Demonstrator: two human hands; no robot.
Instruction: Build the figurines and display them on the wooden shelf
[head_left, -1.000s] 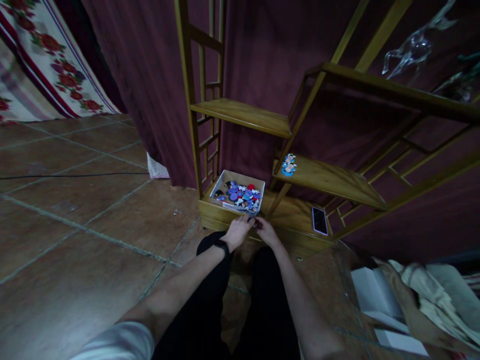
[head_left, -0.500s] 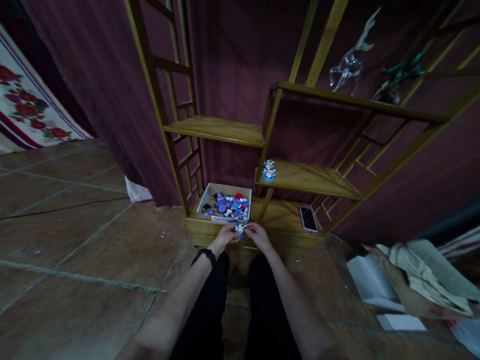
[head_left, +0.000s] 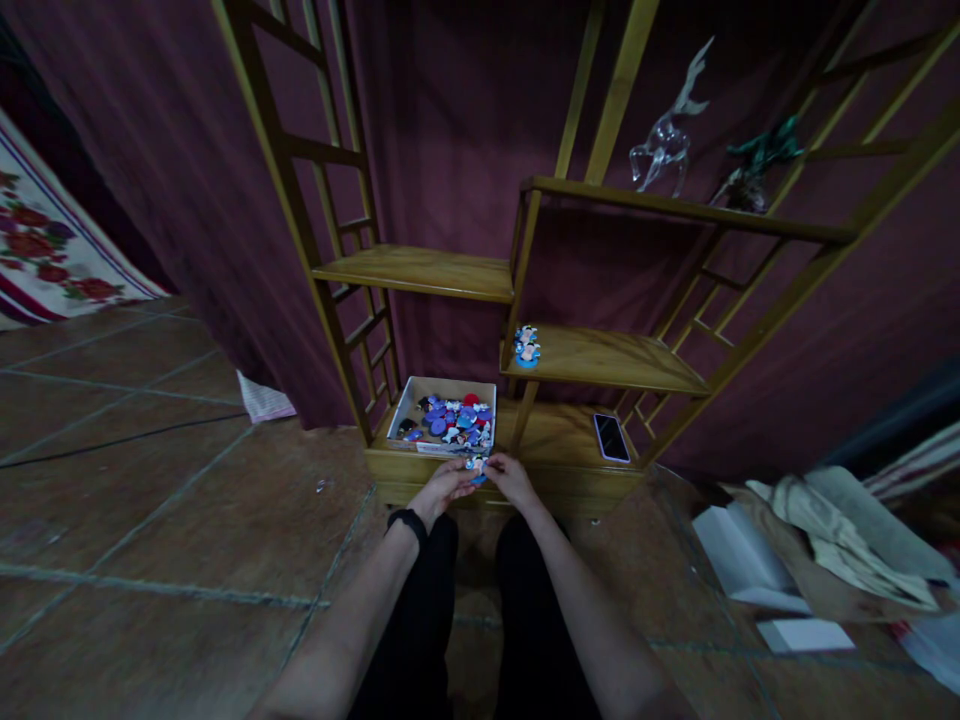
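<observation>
My left hand [head_left: 445,486] and my right hand [head_left: 510,477] meet in front of the wooden shelf unit [head_left: 420,270], and together they pinch a small blue and white figure [head_left: 477,465]. Just beyond them an open cardboard box [head_left: 411,400] of several small coloured figures stands on the bottom board. Another small blue figure [head_left: 526,346] rests on the left end of the middle shelf. I wear a dark band on my left wrist.
A phone [head_left: 611,437] lies face up on the bottom board to the right. A glass deer [head_left: 667,135] and a dark green ornament [head_left: 757,155] stand on the upper shelf. White boxes [head_left: 739,565] and beige cloth [head_left: 832,540] lie on the tiled floor at right.
My view has tilted up and moved right, showing more of the shelves. Both hands have lifted a small figure from the box's front edge and hold it between them.
</observation>
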